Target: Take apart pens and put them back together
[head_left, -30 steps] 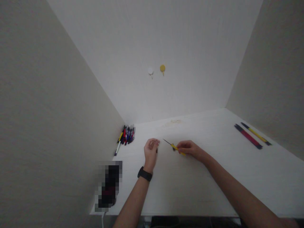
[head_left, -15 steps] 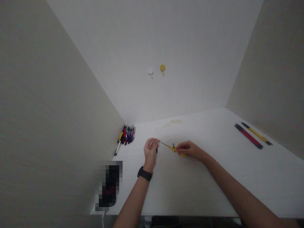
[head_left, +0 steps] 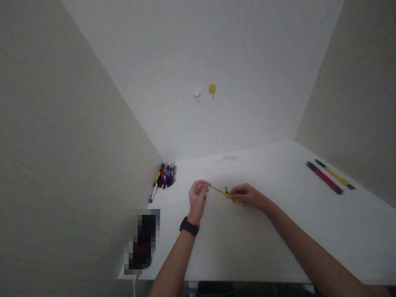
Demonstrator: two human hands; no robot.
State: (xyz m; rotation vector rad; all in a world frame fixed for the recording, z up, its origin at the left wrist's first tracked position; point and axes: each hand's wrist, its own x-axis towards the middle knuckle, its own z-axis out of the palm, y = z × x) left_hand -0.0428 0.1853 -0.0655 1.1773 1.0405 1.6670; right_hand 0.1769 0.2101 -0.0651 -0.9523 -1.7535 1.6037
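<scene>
My right hand point(head_left: 246, 194) is closed around a yellow pen barrel point(head_left: 230, 196), low over the white table point(head_left: 262, 239). A thin dark refill sticks out of the barrel toward the left. My left hand point(head_left: 198, 194), with a black watch on its wrist, is curled, and its fingertips pinch the far end of that refill. A small dark piece shows under the left fingers; I cannot make out what it is.
A heap of coloured pens point(head_left: 164, 176) lies in the back left corner by the wall. Two finished pens, one red and black point(head_left: 324, 177) and one yellow and black point(head_left: 335, 174), lie at the far right. A blurred dark object point(head_left: 141, 242) sits at the table's front left.
The refill's tip has swung down and left until it meets my left fingertips, which have closed on it. My left hand shifted slightly toward the right hand.
</scene>
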